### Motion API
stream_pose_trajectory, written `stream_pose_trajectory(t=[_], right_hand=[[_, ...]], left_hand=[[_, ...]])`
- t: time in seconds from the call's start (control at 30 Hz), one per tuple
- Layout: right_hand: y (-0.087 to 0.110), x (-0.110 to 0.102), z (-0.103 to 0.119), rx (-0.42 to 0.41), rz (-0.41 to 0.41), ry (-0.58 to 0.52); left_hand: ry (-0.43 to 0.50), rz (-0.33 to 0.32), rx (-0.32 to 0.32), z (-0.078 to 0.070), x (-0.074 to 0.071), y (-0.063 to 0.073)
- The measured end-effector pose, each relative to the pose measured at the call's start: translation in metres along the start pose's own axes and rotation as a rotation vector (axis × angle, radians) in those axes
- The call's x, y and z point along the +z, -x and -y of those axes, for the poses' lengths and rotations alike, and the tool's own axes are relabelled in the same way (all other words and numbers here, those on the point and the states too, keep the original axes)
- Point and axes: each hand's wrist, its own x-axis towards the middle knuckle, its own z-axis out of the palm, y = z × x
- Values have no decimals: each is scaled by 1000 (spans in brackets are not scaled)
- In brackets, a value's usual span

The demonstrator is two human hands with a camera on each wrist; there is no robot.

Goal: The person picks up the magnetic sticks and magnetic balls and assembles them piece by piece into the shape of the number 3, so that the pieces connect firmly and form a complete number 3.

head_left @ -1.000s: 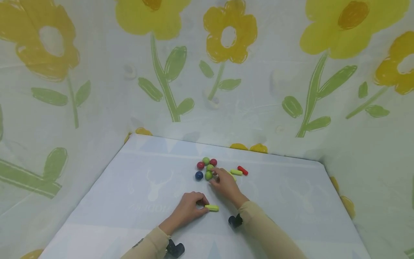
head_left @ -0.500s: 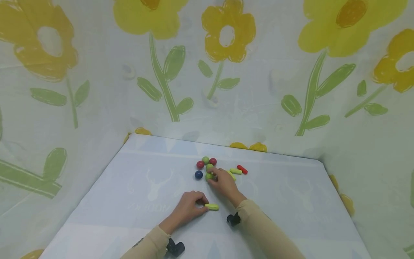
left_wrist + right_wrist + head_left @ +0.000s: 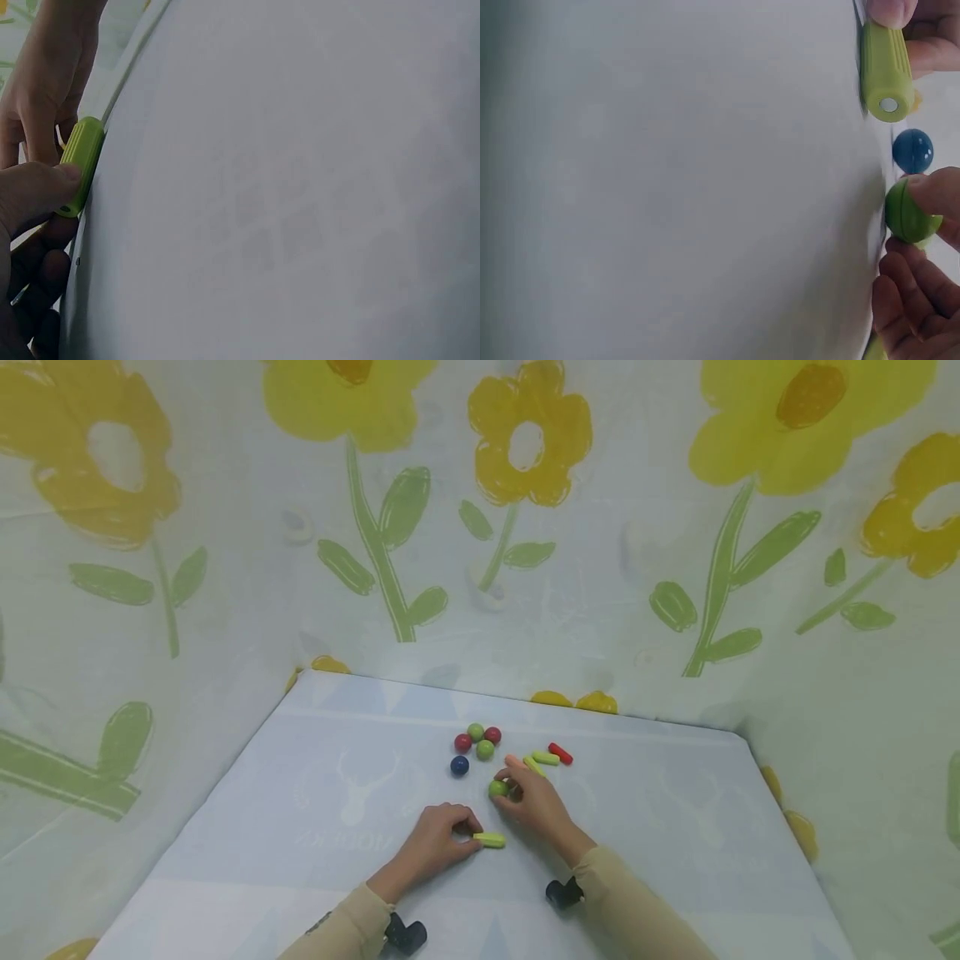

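Near the front of the table my left hand [image 3: 438,842] pinches one end of a short ribbed yellow-green rod [image 3: 84,161] between thumb and fingers. In the right wrist view a small silvery disc shows in the rod's free end. My right hand [image 3: 536,800] pinches a green ball [image 3: 909,210] with a seam round it, held a little beyond the rod. Left of that ball lies a dark blue ball [image 3: 460,766]. Behind it are two red balls [image 3: 463,742] and two more green balls [image 3: 485,749] in a loose cluster.
Just beyond my right hand lie an orange rod [image 3: 514,762], two yellow-green rods [image 3: 546,758] and a red rod [image 3: 560,753]. All rest on the pale patterned table [image 3: 300,760]. A flower-printed curtain [image 3: 585,577] rises along the table's far edge and sides.
My right hand has drawn the green ball away from the cluster, toward me and slightly right. The orange rod shows now. My left hand stays in place with its rod.
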Motion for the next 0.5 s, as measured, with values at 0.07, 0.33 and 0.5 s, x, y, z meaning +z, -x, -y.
stream_pose_trajectory(t=[0.07,0.33,0.5], right_hand=[[6,-1,-2,4,1,-8],[25,-7,-9,-6,9,16],[37,-10,-12,-13,22,32]], left_hand=[[-5,0,2,0,0,0],[-11,15,-24,-1,-1,0],[2,20,-30,-1,-1,1]])
